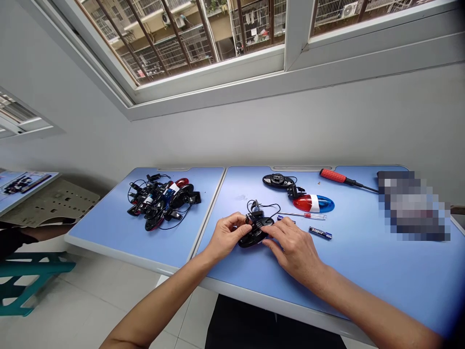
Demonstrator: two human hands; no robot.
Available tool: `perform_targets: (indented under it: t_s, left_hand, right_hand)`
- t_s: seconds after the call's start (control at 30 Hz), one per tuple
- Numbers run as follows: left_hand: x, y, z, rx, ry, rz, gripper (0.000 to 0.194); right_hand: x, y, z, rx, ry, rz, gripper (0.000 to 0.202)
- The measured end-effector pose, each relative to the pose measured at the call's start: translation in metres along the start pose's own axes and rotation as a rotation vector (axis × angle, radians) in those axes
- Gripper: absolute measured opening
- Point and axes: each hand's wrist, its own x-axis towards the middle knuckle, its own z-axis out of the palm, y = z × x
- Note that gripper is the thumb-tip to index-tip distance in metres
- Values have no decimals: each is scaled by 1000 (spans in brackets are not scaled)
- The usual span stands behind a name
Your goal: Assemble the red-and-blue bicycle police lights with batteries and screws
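Observation:
A black oval bicycle-light housing lies on the blue table between my hands, a cable and clamp behind it. My left hand is closed on its left side, thumb on top. From the right, the fingers of my right hand press on its upper face with the thumb at its near edge. What the fingertips pinch inside is too small to tell. Beyond my right hand lies a battery, partly hidden. A second blue battery lies to the right. A small clear-and-red screwdriver is behind them.
At the back are a red-and-blue light cover, a black unit and a red-handled screwdriver. A blurred dark packet lies right. The left table bears a pile of similar lights. Another person's arm shows far left.

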Motion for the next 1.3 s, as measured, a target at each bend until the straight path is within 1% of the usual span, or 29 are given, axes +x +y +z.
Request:
perform_targets:
  t_s: [0.23, 0.5, 0.83, 1.07, 1.3]
  left_hand:
    - [1, -4, 0, 11, -1, -8, 31]
    - [2, 1, 1, 28, 28, 1, 34]
    - [0, -5, 2, 6, 19, 44, 33]
    - [1, -6, 4, -45, 30, 43, 34]
    - [2, -6, 3, -24, 53, 68, 31]
  right_hand:
    - [0, 0, 1, -16, -4, -4, 17]
    - [0, 0, 0, -10, -15, 2, 18]
    - [1, -1, -1, -1, -7, -2, 17]
    - [0, 0, 0, -5, -4, -11, 18]
    - [3, 0, -1, -23, 43, -73, 24]
